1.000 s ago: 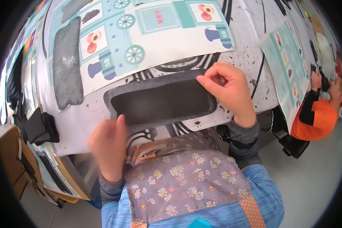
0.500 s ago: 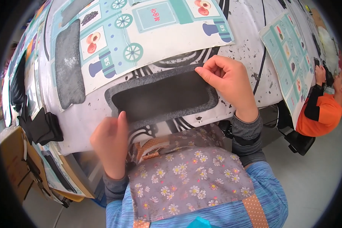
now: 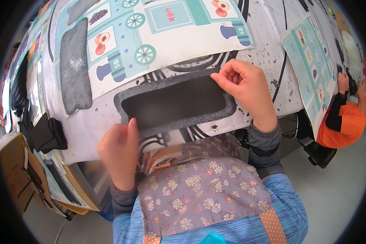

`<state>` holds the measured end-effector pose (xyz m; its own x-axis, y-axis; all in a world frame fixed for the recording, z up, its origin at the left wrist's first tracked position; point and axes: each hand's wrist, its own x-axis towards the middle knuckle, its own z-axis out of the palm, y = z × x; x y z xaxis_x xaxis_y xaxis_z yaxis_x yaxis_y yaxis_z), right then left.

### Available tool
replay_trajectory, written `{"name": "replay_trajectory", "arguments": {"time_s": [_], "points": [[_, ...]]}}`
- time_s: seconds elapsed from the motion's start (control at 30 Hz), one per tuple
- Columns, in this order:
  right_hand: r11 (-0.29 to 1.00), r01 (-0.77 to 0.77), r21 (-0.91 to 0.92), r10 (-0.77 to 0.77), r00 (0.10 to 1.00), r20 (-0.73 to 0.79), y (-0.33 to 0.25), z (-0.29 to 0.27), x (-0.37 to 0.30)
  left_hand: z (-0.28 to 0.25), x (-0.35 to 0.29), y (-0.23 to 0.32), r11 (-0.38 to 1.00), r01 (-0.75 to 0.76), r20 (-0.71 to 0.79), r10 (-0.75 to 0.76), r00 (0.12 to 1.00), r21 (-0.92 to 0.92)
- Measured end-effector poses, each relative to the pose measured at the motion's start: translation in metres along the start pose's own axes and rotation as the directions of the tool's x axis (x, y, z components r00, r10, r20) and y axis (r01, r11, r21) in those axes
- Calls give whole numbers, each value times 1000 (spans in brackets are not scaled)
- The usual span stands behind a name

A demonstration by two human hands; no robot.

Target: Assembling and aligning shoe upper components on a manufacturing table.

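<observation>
A thin black rectangular sheet (image 3: 175,97) with rounded corners lies or hovers just over a larger grey rounded pad (image 3: 124,99); any gap between them cannot be made out. At the sheet's far right corner, my right hand (image 3: 242,83) is closed, thumb and finger pinched on its edge. Near the lower left corner, my left hand (image 3: 120,148) is closed, its thumb against the sheet's edge and its other fingers partly hidden and blurred. The pad rests on a white, black-marked table cover (image 3: 83,138).
Beyond the pad lies a printed board (image 3: 179,44) with fruit pictures, a long grey piece (image 3: 75,67) on its left. Folded black pieces (image 3: 49,134) hang at the table's left edge. Another printed board (image 3: 311,69) overhangs the right edge, near a person in orange (image 3: 343,126).
</observation>
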<state>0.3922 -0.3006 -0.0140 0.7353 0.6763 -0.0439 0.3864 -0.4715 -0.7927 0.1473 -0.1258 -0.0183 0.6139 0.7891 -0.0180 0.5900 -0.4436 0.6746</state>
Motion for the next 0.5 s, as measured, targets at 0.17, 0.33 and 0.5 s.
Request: {"name": "replay_trajectory", "arguments": {"time_s": [0.17, 0.33, 0.5], "points": [[999, 42, 11, -41, 999, -33, 7, 4, -1, 1, -1, 0, 1000, -9, 0, 9, 1000, 9], [974, 50, 220, -14, 987, -161, 14, 3, -3, 2, 0, 1, 1000, -14, -8, 14, 1000, 4], [892, 353, 282, -73, 729, -681, 13, 1, -13, -1, -1, 0, 1000, 4, -14, -4, 1000, 19]]}}
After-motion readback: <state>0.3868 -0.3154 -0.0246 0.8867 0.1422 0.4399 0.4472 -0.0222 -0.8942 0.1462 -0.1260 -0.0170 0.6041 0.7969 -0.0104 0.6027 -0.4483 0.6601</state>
